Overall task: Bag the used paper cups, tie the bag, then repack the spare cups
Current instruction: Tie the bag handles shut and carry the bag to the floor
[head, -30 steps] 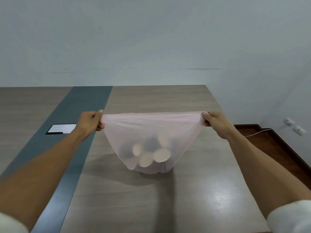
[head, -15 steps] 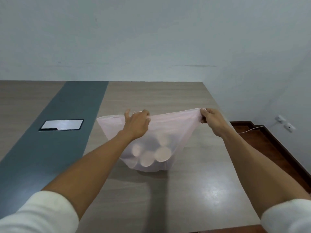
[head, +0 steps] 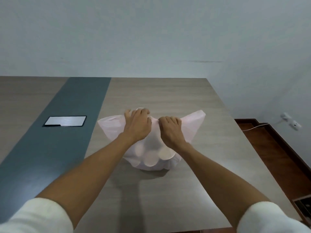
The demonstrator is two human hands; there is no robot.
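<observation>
The table (head: 168, 91) is carrying everything, wood top with a dark strip running away from the camera on the left. The bag (head: 109, 126), thin pink plastic, is sitting on the wood just right of that strip, near the middle of the table, bottom resting on the surface.

The bag's mouth is running left to right, so its long axis is lying across the person's view. Two loose corners are sticking out: one left of the hands, one up and right (head: 196, 118).

The used cups (head: 149, 159) are lying at the bottom of the bag, showing through the plastic as pale round ends, directly below and nearer the person than the hands. No spare cups are in view.

The left hand (head: 137, 126) is pressing down on the top edge of the bag at its centre, fingers curled into the plastic; looks like it is gripping the film, thumb side hidden. The right hand (head: 171, 130) is sitting just beside it, almost touching, fingers closed over the bag top too.

Judgement: bagging looks done, tying is starting. The key relation is that both hands are bunched at the middle, each corner lying outward on its own hand's side. Each hand is about equally near its own corner.

A flat grey panel (head: 64, 121) is set in the dark strip, well left of the bag.
</observation>
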